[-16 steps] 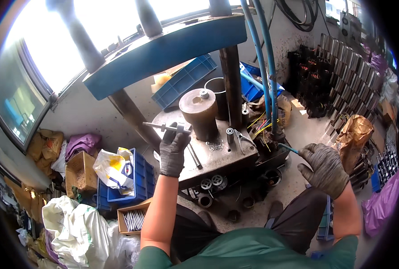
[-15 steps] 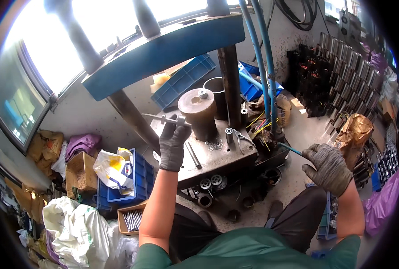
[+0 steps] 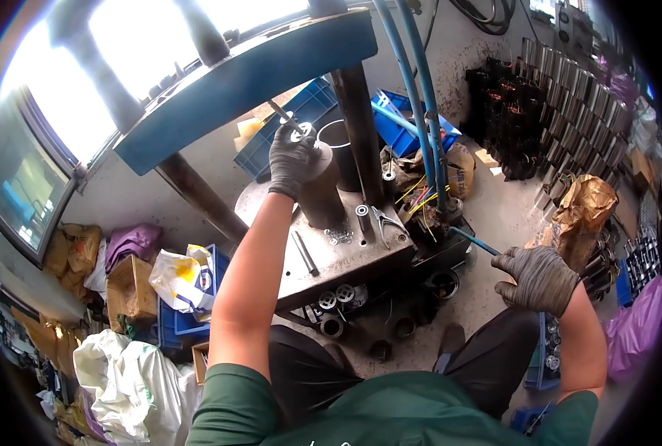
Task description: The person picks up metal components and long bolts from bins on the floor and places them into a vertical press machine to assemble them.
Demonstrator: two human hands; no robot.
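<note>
My left hand point(image 3: 292, 160), in a dark grey glove, is closed on a thin metal shaft point(image 3: 280, 111) with round collars. It holds the shaft tilted over the top of a thick steel cylinder point(image 3: 322, 175), which stands on the metal bed point(image 3: 346, 260) of a blue press. Whether the shaft touches the cylinder is hidden by the hand. My right hand point(image 3: 543, 279), gloved too, is closed round the end of a blue lever point(image 3: 474, 240) running from the press's base. On the bed lie a steel rod point(image 3: 305, 253), pliers point(image 3: 384, 223), small rings point(image 3: 338, 237) and an upright sleeve point(image 3: 363, 217).
The blue press beam point(image 3: 249, 82) and its columns point(image 3: 357, 134) stand around the cylinder. Blue hoses point(image 3: 420, 82) hang right of them. Stacked metal tubes point(image 3: 569, 104) line the right wall; at left are a blue crate point(image 3: 169, 323), a cardboard box point(image 3: 132, 286) and white sacks point(image 3: 123, 379).
My left hand has moved up and away from me with the shaft, to the cylinder's top; the shaft now points steeper. My right hand stays on the lever. The whole view has shifted slightly.
</note>
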